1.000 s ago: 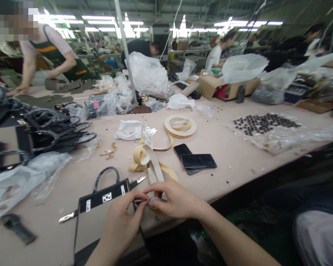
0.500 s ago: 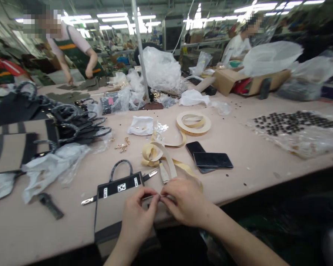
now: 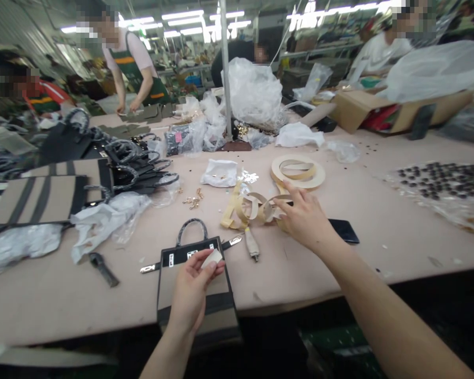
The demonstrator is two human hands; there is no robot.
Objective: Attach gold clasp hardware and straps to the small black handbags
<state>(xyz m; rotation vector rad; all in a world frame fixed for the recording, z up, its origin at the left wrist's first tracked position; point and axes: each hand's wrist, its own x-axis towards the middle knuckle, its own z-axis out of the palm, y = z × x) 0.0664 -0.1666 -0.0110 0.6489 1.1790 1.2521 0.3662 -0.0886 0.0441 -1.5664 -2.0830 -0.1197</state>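
My left hand point(image 3: 195, 289) pinches a small off-white piece of tape point(image 3: 212, 258) between thumb and fingers. It is held above a beige-and-black handbag point(image 3: 169, 289) with silver fittings and a wrapped handle point(image 3: 191, 223). My right hand point(image 3: 306, 218) reaches over the loosely curled tape strip point(image 3: 256, 208), fingers stretched and apart at its loops. Whether the fingertips touch the strip is unclear. Behind that hand lies the tape roll point(image 3: 318, 176). A short tool with a pale wrapped handle point(image 3: 252, 245) rests right of the bag.
Small gold fittings point(image 3: 193, 200) and a white pouch point(image 3: 219, 172) lie behind the bag. Several handbags point(image 3: 43, 195) are piled at left. A dark phone point(image 3: 343, 230) is partly behind my right arm. Dark round pieces point(image 3: 438, 179) sit on plastic at right. Co-workers point(image 3: 136, 68) stand across the table.
My hands have parted. The left keeps the tape piece over the bag, while the right has moved forward and right to the curled strip. The view has shifted left.
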